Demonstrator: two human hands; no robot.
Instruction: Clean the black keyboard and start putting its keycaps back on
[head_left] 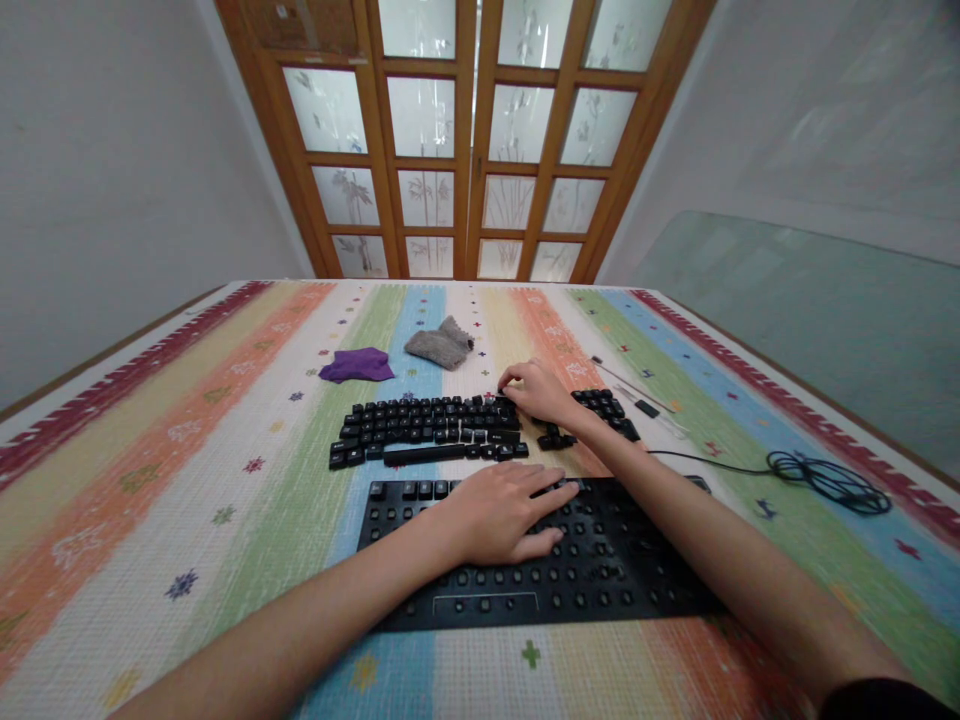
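Note:
A black keyboard base (pixel 645 585), stripped of most of its keycaps, lies in front of me. My left hand (pixel 506 510) rests flat on it with the fingers spread. Only a few caps sit along its top left row. Beyond it, loose black keycaps (pixel 431 425) are laid out in keyboard order, with a long space bar (pixel 424 455) at the front. My right hand (pixel 536 390) reaches over the right end of these rows, thumb and fingers pinched on a small dark keycap at the top row. Part of the keycap layout is hidden under this hand.
Further keycaps (pixel 600 405) lie right of my right hand. A purple cloth (pixel 357 365) and a grey cloth (pixel 441 344) lie farther back. At right are a thin stick-like tool (pixel 626 378), a small black piece (pixel 646 408) and a coiled cable (pixel 825 482). A patterned cloth covers the table.

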